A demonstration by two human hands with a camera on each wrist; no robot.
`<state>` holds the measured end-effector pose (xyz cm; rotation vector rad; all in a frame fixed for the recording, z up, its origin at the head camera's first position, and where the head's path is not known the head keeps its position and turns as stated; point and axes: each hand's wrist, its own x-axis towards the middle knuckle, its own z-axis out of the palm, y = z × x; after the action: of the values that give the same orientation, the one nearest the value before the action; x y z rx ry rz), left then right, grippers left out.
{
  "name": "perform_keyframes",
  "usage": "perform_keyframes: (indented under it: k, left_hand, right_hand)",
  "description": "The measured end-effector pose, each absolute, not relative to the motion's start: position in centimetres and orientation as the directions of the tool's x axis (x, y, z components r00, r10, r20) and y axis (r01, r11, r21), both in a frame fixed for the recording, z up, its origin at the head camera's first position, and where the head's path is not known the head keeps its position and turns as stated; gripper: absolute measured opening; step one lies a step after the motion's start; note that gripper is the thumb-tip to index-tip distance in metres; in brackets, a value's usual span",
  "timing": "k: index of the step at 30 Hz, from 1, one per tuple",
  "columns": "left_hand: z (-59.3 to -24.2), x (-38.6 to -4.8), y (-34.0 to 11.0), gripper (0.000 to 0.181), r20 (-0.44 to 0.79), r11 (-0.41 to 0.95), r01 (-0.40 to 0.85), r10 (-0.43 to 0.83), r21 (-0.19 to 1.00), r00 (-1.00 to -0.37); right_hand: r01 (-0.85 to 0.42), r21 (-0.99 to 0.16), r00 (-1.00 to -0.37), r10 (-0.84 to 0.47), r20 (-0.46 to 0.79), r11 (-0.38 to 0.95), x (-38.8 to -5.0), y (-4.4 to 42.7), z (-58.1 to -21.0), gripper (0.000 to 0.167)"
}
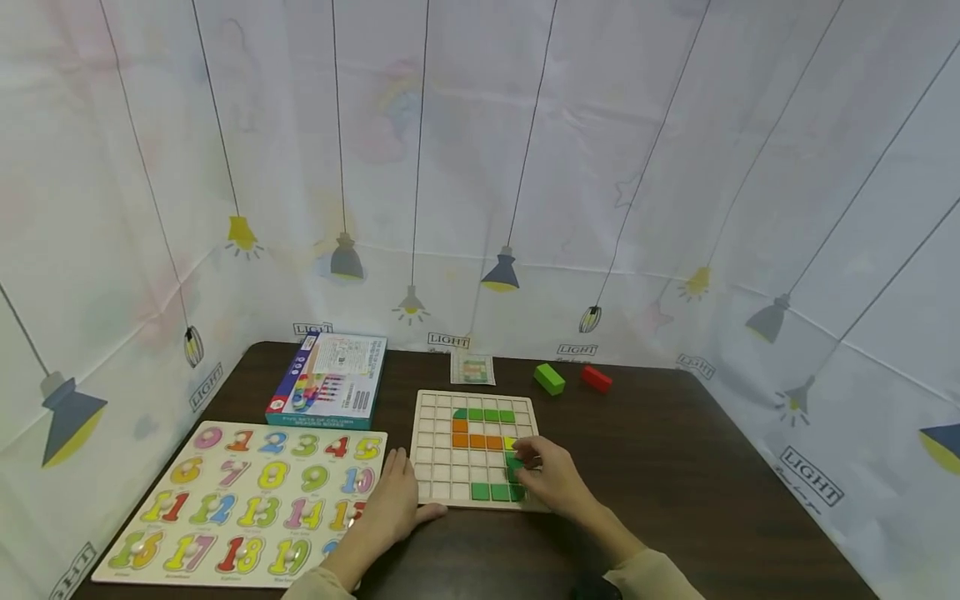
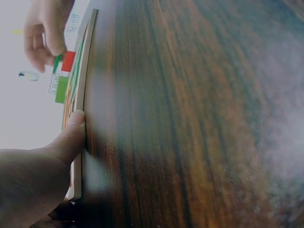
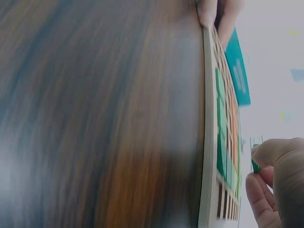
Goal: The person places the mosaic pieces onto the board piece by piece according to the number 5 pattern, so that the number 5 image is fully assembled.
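Observation:
A wooden grid board [image 1: 442, 475] lies on the table, with green, orange and yellow square tiles in some of its cells. My right hand [image 1: 553, 477] is over the board's right side, pinching a small dark green tile [image 3: 255, 160] between thumb and fingers, above the board surface. At the board's near left corner is my left hand [image 1: 393, 496]; its fingers lie fairly straight along the left edge. The left wrist view shows that thumb [image 2: 71, 135] against the board's front edge.
Left of the board lies a number puzzle [image 1: 251, 475] with knobbed pieces. Behind it sits a flat box [image 1: 348, 367]. A pattern card [image 1: 472, 368], a light green block [image 1: 549, 379] and a red block [image 1: 597, 379] are at the back. Printed cloth hangs behind the table.

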<state>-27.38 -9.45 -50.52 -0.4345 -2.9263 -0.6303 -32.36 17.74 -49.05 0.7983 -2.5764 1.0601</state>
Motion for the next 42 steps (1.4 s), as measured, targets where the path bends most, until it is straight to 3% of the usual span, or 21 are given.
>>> perform_keyframes:
  k: [8, 24, 42]
  left_hand:
    - [-50.3, -27.7, -9.2, 0.096, 0.204, 0.873, 0.324, 0.265, 0.364, -0.943]
    - [-50.1, -27.5, -9.1, 0.095, 0.203, 0.873, 0.323, 0.264, 0.366, -0.943]
    - [-50.7, -27.3, -9.5, 0.095, 0.215, 0.873, 0.319, 0.254, 0.369, -0.943]
  right_hand:
    - [-0.644, -0.533, -0.763, -0.502, 0.407, 0.549, -32.0, 15.2, -49.3, 0.034]
    - [-0.703, -0.451, -0.710, -0.577, 0.403, 0.550, -31.3, 11.8, -50.0, 0.035]
    - [-0.699, -0.435, -0.715, -0.581, 0.388, 0.568, -30.9, 11.5, -50.2, 0.035]
